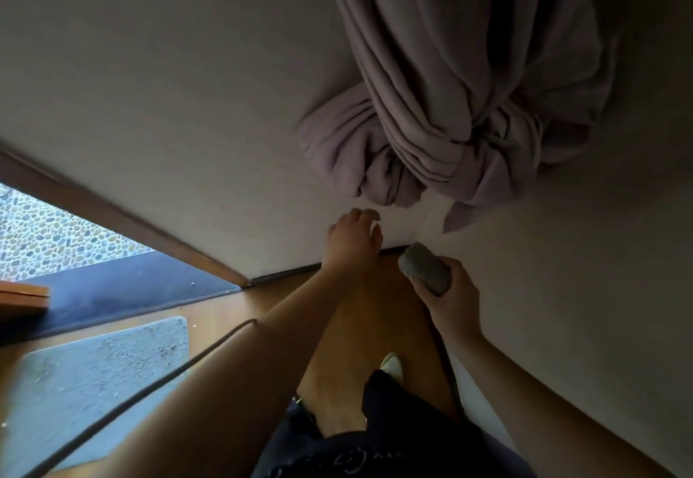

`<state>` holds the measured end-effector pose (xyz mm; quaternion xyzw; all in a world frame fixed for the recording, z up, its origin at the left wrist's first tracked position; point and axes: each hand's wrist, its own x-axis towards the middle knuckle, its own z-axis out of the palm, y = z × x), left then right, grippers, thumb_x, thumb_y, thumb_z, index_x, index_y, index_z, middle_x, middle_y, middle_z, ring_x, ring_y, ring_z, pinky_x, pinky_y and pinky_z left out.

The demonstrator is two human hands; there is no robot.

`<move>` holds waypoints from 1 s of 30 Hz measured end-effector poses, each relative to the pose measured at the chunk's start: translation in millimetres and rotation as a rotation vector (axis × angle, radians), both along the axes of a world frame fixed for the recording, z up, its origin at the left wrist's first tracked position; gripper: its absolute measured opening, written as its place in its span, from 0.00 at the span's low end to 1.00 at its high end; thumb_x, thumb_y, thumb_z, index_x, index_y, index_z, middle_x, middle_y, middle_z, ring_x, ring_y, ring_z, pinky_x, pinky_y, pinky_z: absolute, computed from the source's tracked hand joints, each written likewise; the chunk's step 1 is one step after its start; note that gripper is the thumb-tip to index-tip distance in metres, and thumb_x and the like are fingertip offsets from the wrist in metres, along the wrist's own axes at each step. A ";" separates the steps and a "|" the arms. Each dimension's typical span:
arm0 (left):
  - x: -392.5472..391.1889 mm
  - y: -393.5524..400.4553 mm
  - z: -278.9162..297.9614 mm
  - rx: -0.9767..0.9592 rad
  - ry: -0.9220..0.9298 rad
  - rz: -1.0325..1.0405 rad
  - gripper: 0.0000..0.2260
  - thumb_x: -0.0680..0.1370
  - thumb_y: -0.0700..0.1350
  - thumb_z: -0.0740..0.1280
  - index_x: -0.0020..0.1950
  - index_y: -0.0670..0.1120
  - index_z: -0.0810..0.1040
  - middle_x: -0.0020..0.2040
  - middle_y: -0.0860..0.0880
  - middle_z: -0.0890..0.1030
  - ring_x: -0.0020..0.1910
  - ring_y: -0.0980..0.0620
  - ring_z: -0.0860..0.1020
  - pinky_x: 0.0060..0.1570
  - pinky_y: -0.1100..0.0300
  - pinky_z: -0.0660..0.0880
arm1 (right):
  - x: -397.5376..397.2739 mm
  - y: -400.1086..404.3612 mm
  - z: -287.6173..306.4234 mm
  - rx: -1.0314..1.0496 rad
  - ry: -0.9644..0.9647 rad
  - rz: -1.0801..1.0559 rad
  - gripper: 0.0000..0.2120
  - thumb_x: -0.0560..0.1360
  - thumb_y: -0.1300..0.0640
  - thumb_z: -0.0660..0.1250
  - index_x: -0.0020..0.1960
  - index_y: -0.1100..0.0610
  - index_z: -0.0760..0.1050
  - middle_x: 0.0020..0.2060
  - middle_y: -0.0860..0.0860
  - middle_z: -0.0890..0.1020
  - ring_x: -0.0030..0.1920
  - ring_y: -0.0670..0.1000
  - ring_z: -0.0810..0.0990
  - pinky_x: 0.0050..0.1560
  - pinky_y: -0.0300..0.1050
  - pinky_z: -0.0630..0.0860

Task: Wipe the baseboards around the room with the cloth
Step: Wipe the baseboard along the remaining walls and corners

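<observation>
Walls: two pale matte planes, met in a corner; the top is cut off by the frame.
Curtain: mauve soft fabric, deeply folded and tied in a bulky knot, hung in the corner above the hands; its upper part is cropped.
Floor: smooth orange-brown wood, largely covered by arms and dark clothing.
Mat: grey rectangle of nubbly pile, laid near the left edge of the floor; partly crossed by a dark cord.
Pebble paving: small rounded stones, seen past the doorway at the left.
Baseboard: thin dark strip along the foot of the left wall, run into the corner; its corner end is hidden behind the left hand.
Left hand: fingers loosely spread and relaxed against the wall by the corner, nothing held.
Right hand: curled round the cloth; fingertips are hidden.
Cloth: grey-green, rolled into a stubby cylinder, coarse-textured; held just beside the corner of the floor, contact with the baseboard cannot be told.
</observation>
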<state>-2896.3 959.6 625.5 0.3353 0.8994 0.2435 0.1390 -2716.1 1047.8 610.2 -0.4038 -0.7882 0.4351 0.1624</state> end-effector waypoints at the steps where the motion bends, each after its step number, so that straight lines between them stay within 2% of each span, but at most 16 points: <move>1: 2.9 -2.6 -8.6 -0.088 0.022 -0.049 0.14 0.82 0.48 0.60 0.68 0.50 0.72 0.63 0.47 0.76 0.60 0.45 0.75 0.60 0.50 0.69 | 0.3 2.4 -3.8 -0.006 -0.005 -0.003 0.21 0.70 0.52 0.78 0.58 0.54 0.76 0.47 0.47 0.79 0.46 0.45 0.78 0.42 0.29 0.71; 5: 13.3 -13.8 -45.1 -0.650 0.132 -0.236 0.18 0.82 0.45 0.59 0.71 0.47 0.67 0.67 0.42 0.72 0.65 0.41 0.71 0.67 0.42 0.63 | 1.6 7.0 -26.5 -0.023 -0.027 -0.021 0.22 0.70 0.53 0.78 0.59 0.58 0.76 0.49 0.51 0.81 0.48 0.49 0.80 0.44 0.40 0.76; 7: 19.9 -6.4 -55.5 -0.812 0.175 -0.361 0.18 0.82 0.47 0.59 0.72 0.45 0.69 0.68 0.41 0.72 0.67 0.40 0.70 0.70 0.40 0.59 | 2.7 9.1 -37.9 -0.039 -0.035 -0.057 0.22 0.70 0.52 0.77 0.60 0.58 0.76 0.50 0.52 0.81 0.49 0.51 0.80 0.46 0.46 0.79; 10: 29.5 3.6 -76.5 -0.734 0.122 -0.492 0.19 0.81 0.46 0.59 0.72 0.45 0.69 0.69 0.43 0.72 0.69 0.42 0.69 0.72 0.43 0.57 | 9.0 11.5 -57.7 -0.055 -0.053 -0.101 0.23 0.70 0.52 0.77 0.61 0.58 0.75 0.51 0.53 0.81 0.49 0.52 0.80 0.46 0.49 0.80; 14: 32.0 -3.6 -113.6 -0.644 0.073 -0.477 0.22 0.81 0.45 0.59 0.75 0.46 0.65 0.73 0.43 0.68 0.72 0.42 0.65 0.72 0.46 0.59 | 16.4 13.1 -88.3 -0.028 -0.076 -0.128 0.23 0.70 0.54 0.77 0.61 0.60 0.76 0.51 0.53 0.81 0.49 0.52 0.80 0.45 0.45 0.77; 17: 29.2 -11.9 -144.1 -0.550 0.070 -0.519 0.23 0.82 0.50 0.57 0.78 0.48 0.61 0.75 0.44 0.65 0.75 0.43 0.62 0.73 0.47 0.58 | 15.2 11.7 -112.4 -0.010 -0.092 -0.162 0.23 0.70 0.54 0.77 0.61 0.59 0.76 0.51 0.53 0.81 0.49 0.53 0.80 0.44 0.43 0.75; 23: 8.8 -59.0 -199.3 -0.381 0.191 -0.567 0.30 0.80 0.57 0.44 0.81 0.51 0.48 0.81 0.49 0.55 0.80 0.46 0.52 0.76 0.46 0.47 | 8.5 4.2 -174.4 0.044 -0.113 -0.187 0.26 0.72 0.55 0.76 0.67 0.58 0.74 0.56 0.54 0.80 0.54 0.52 0.79 0.51 0.47 0.78; 27: -8.8 -96.0 -240.9 -0.296 0.282 -0.609 0.30 0.82 0.58 0.50 0.81 0.51 0.48 0.81 0.48 0.52 0.80 0.47 0.50 0.77 0.43 0.51 | -5.9 3.1 -226.7 0.027 -0.152 -0.209 0.25 0.72 0.52 0.76 0.66 0.58 0.76 0.55 0.55 0.81 0.54 0.54 0.80 0.53 0.55 0.79; 30: -27.6 -106.9 -278.7 -0.301 0.303 -0.624 0.30 0.82 0.59 0.52 0.81 0.50 0.50 0.81 0.48 0.52 0.80 0.46 0.51 0.77 0.43 0.53 | -24.2 5.1 -272.7 0.012 -0.141 -0.213 0.24 0.72 0.49 0.75 0.64 0.56 0.77 0.55 0.53 0.81 0.54 0.53 0.80 0.53 0.52 0.79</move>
